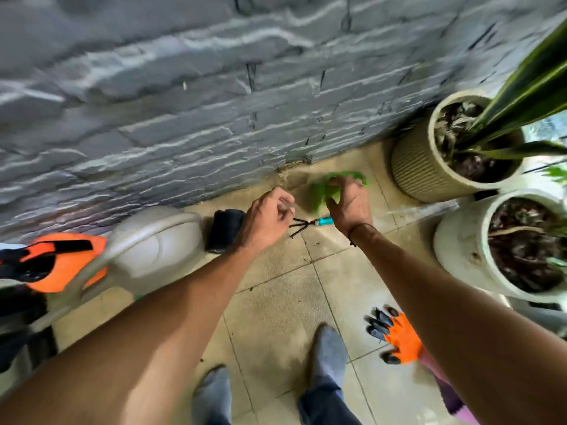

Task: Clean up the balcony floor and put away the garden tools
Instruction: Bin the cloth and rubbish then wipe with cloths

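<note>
Both my arms reach down toward the foot of the grey brick wall. My right hand (348,202) grips a blurred bright green thing (322,191), perhaps a glove or cloth, just above the tiles. My left hand (267,219) hovers with its fingers curled; whether it holds anything is unclear. Under both hands a small hand rake (310,225) with black prongs and a teal handle lies on the floor. An orange gardening glove with black claw tips (395,335) lies on the tiles by my right forearm.
A black roll (224,230) lies by the wall beside a white plastic container (156,243). An orange and black object (58,262) sits at far left. Two potted plants (429,161) (460,250) stand at right. My grey-socked feet (328,354) stand on the beige tiles.
</note>
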